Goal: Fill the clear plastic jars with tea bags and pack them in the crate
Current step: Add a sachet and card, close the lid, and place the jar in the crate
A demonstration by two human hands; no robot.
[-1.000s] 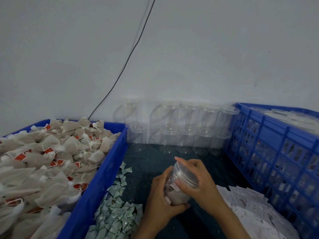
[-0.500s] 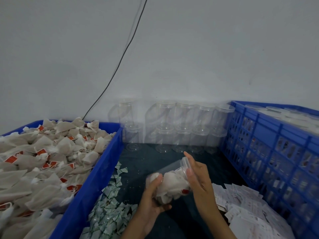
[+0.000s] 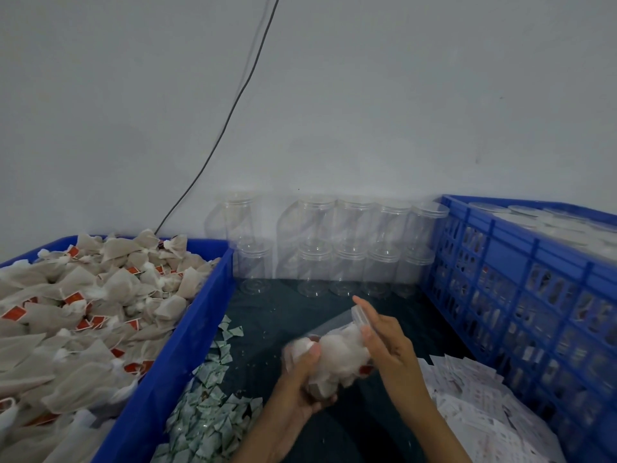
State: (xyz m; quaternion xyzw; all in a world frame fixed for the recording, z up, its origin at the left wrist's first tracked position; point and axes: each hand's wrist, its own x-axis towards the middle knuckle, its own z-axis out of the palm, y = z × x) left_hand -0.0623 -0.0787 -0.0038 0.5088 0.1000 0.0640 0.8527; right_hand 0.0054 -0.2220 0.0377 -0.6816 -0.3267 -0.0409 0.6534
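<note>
A clear plastic jar [image 3: 334, 345] filled with tea bags lies tilted in front of me, lid end pointing up and to the right. My left hand [image 3: 300, 385] grips its lower body from beneath. My right hand [image 3: 384, 339] rests with straight fingers against the lidded end. A blue bin [image 3: 187, 345] on the left is heaped with loose tea bags [image 3: 83, 312] bearing red tags. The blue crate [image 3: 521, 279] on the right holds lidded jars [image 3: 551, 225].
Several empty clear jars [image 3: 347, 248] are stacked in two rows against the back wall. Small green-white packets [image 3: 213, 406] lie scattered beside the bin. White paper labels [image 3: 474, 406] are piled at the lower right. A black cable [image 3: 233, 108] runs down the wall.
The jar went from nearly upright, with my right hand curled over its lid, to tilted on its side. My right hand's fingers have straightened along the lid end.
</note>
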